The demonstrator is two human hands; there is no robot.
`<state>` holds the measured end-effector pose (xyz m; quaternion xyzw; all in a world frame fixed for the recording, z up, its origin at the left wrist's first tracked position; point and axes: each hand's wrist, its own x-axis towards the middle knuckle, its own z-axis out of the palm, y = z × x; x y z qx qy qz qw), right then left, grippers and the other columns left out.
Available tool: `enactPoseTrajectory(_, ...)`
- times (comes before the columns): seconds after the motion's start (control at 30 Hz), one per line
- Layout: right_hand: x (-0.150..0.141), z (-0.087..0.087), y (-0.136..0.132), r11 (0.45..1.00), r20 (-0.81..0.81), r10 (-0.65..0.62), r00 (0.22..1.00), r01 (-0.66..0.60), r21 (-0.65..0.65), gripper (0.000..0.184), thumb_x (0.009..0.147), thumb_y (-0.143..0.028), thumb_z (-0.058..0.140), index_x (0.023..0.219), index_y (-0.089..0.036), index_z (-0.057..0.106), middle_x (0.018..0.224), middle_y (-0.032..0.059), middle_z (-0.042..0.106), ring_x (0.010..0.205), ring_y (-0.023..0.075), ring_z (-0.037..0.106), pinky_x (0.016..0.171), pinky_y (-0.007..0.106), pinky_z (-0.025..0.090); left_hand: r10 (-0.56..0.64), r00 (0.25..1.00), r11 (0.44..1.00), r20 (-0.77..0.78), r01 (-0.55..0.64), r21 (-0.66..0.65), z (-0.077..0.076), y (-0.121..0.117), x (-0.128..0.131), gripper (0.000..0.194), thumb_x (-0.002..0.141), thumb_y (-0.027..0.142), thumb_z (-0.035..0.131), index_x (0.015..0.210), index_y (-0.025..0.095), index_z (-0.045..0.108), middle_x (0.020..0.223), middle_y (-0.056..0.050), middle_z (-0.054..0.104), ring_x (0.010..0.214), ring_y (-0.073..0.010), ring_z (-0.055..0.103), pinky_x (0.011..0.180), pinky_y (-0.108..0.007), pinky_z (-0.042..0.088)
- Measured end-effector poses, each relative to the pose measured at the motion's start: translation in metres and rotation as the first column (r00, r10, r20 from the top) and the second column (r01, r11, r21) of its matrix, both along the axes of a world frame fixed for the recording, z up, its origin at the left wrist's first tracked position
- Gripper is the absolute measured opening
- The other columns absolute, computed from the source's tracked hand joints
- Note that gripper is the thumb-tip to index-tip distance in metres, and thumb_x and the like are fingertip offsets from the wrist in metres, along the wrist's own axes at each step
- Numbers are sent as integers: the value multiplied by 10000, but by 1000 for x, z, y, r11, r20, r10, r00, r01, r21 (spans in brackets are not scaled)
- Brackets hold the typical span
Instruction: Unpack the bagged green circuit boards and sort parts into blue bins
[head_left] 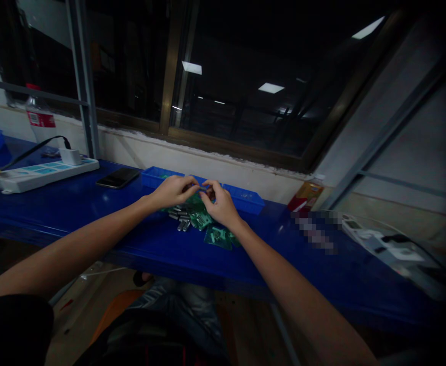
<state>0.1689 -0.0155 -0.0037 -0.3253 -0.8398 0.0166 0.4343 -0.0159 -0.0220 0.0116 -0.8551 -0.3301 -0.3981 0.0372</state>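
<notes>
My left hand (176, 192) and my right hand (221, 204) meet above the table, fingers pinched together. Between the fingertips shows a small greyish piece (203, 189), too small and dark to name; both hands seem to grip it. Below them lies a heap of green plastic packets (200, 219) with small parts inside. Another green packet (218, 237) lies nearer to me, under my right wrist. Several small silver cylinders (183, 223) rest loose at the left of the heap. Part of the heap is hidden by my hands.
Behind the hands stand a blue tray (154, 175) and another blue tray (247, 199). On the blue table (131, 229) at left are a phone (118, 178), a power strip (43, 174) and a bottle (40, 118). A carton (307, 195) and cluttered power strip (390, 249) lie right.
</notes>
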Motion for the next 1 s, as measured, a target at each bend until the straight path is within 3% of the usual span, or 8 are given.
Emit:
enactPoseTrajectory(0.13,-1,1,-1,999,32,-8,999,7,45,156,849,-315,447,909,-201,535,701,12,554,669,153,528,640,263,394,16,999,1000,-48,-16,-12,1,1,-1,309,879,338,386,866,124,609,584,-1,562,521,-97,500,516,-215,332)
enactPoseTrajectory(0.27,-1,4,-2,998,53,-23,998,21,55,219,884,-327,385,797,-196,537,747,30,570,720,155,535,662,264,385,-71,996,997,-44,69,-42,0,2,-2,312,857,345,446,1048,122,552,632,1,577,572,-104,534,537,-209,366)
enactPoseTrajectory(0.37,-1,5,-1,999,62,-16,998,13,49,274,896,-327,353,724,-194,520,724,30,562,716,154,533,671,269,382,-76,997,997,-26,75,-15,-2,3,-1,292,857,326,452,1047,128,551,637,-4,580,582,-104,538,544,-211,373)
enactPoseTrajectory(0.57,0,2,-1,1000,0,-20,1000,20,17,201,827,-330,485,975,-200,520,677,-4,548,626,146,520,620,265,395,21,999,1000,-27,-21,3,0,1,-1,292,879,335,400,918,130,605,573,2,556,498,-89,489,500,-215,325)
enactPoseTrajectory(0.67,0,2,0,999,16,-8,1000,8,34,159,831,-306,473,934,-200,532,679,4,545,634,147,519,623,266,398,30,999,999,-37,-31,-18,0,2,-2,307,881,342,389,887,130,610,566,0,553,493,-87,485,494,-217,319)
enactPoseTrajectory(0.83,0,2,2,998,24,-36,999,35,56,182,867,-319,416,849,-191,544,738,31,577,686,157,532,637,272,393,-40,999,997,-17,39,-62,0,3,-3,322,834,359,476,1047,125,538,629,0,582,552,-100,527,506,-211,346)
enactPoseTrajectory(1.0,-1,3,-1,999,16,-12,1000,12,40,179,857,-332,444,891,-191,549,711,13,567,652,145,526,635,263,391,-15,1000,999,-23,14,-42,1,0,0,266,858,331,441,966,122,565,609,-10,582,540,-100,514,521,-218,347)
